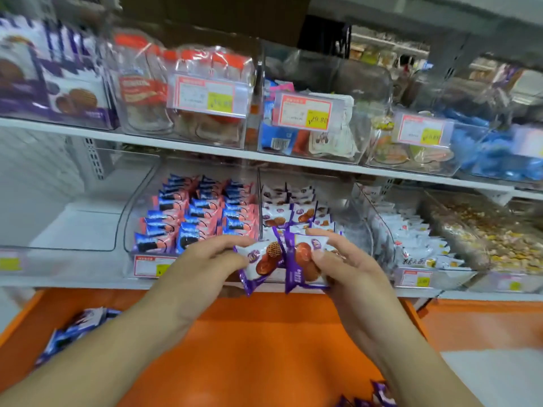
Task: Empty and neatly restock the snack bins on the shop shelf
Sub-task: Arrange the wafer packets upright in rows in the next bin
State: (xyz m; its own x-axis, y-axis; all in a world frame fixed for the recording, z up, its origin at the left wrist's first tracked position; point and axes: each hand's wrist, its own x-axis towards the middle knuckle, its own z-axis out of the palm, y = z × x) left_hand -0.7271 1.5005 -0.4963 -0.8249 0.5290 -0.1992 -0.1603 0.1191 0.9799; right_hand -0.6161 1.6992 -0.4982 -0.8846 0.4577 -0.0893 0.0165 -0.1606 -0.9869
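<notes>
The person stands in front of the shop shelf (205,284) and holds two purple-and-white wafer packets just before the front edge of its lower board. The left hand (205,259) pinches the left packet (261,261) by its left end between thumb and curled fingers, and the right hand (343,259) grips the right packet (302,259) in the same way by its right end. The two packets touch at their inner ends and both faces are turned upward, I think because the person wants to line them up before putting them in as a pair. They are directly in front of the middle clear bin (361,230), which holds rows of the same packets at its back and left side, while its front right part looks bare, so this bin seems to be only partly refilled. The bin to the left (129,218) is packed with blue-and-pink packets (191,218) standing in three straight rows (this one looks finished). Below the shelf an orange surface (249,342) serves as a place for waiting stock: some more packets (79,327) lie near its left edge, and a few purple ones (379,395) show at its near edge. I judge that the next packets belong in the open front part of the middle bin.
</notes>
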